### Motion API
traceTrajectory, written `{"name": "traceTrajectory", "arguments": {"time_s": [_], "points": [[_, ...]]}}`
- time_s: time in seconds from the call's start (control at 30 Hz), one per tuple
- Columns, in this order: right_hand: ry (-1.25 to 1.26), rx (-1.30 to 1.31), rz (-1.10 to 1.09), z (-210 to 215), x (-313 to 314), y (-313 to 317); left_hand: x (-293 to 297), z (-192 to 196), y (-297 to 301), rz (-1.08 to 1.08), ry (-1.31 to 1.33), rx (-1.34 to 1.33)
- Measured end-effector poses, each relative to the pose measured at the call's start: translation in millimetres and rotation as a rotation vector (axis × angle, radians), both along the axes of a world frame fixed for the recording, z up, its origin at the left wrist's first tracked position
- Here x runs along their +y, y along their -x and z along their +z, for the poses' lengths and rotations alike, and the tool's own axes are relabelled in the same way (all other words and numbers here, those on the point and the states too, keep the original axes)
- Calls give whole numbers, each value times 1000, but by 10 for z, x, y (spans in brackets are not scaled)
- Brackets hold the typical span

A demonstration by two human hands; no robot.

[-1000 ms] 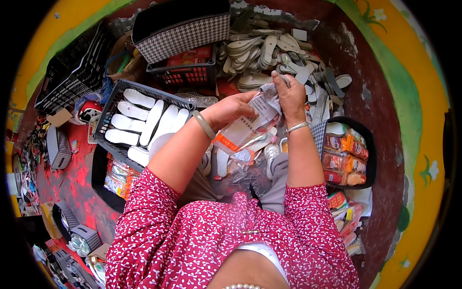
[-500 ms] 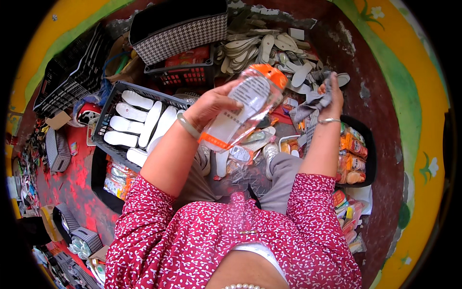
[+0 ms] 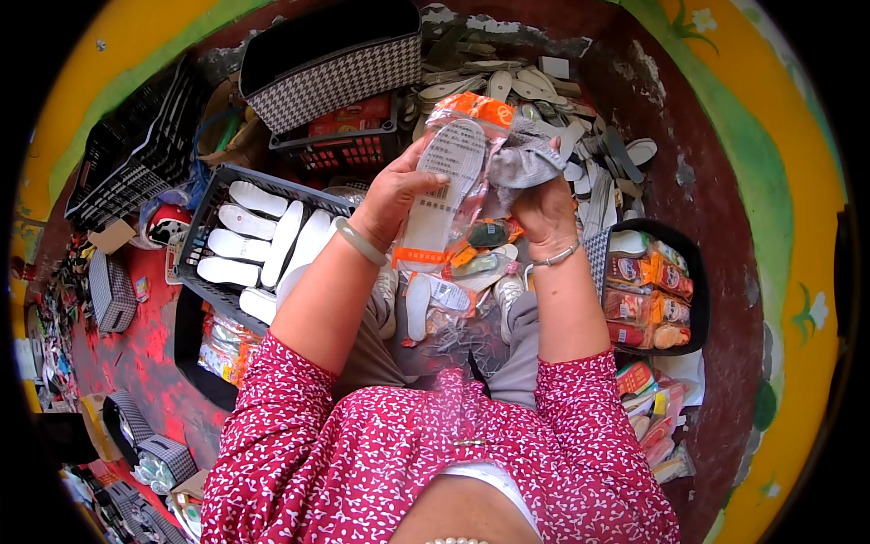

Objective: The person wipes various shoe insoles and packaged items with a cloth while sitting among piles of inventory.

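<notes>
The clear, crinkly packet [image 3: 450, 186] with an orange header strip holds a grey foam insole. It is lifted above the lap, upright now rather than slanted as before. The left hand [image 3: 396, 192] grips its left edge. The right hand [image 3: 540, 201], earlier out to the packet's right, now clutches a soft grey insole [image 3: 523, 160] against it. Left of the packet, a black slatted plastic crate [image 3: 210, 231] holds white insoles [image 3: 256, 238].

Glossy clear plastic insole packet [image 3: 450, 195], matt grey cloth [image 3: 521, 161]
</notes>
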State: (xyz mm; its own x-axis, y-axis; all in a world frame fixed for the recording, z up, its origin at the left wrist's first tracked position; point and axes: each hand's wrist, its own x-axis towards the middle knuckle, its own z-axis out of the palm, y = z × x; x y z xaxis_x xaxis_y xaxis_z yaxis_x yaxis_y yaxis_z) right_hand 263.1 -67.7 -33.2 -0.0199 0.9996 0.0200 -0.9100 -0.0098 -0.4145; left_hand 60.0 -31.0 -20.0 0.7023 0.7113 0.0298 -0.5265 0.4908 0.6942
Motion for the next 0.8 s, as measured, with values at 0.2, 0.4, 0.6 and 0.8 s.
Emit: {"name": "traceTrajectory", "arguments": {"time_s": [0.2,0.4,0.6,0.8], "points": [[16,-261,-16,188,-131,90,-24,21,-9,43,-56,129],[-65,-205,91,292,-156,-45,-5,137,51,30,-24,49],[72,-474,18,249,-137,30,8,10,15,17,-129,134],[57,-509,-80,41,-56,20,-21,-91,-76,-57,-285,246]]}}
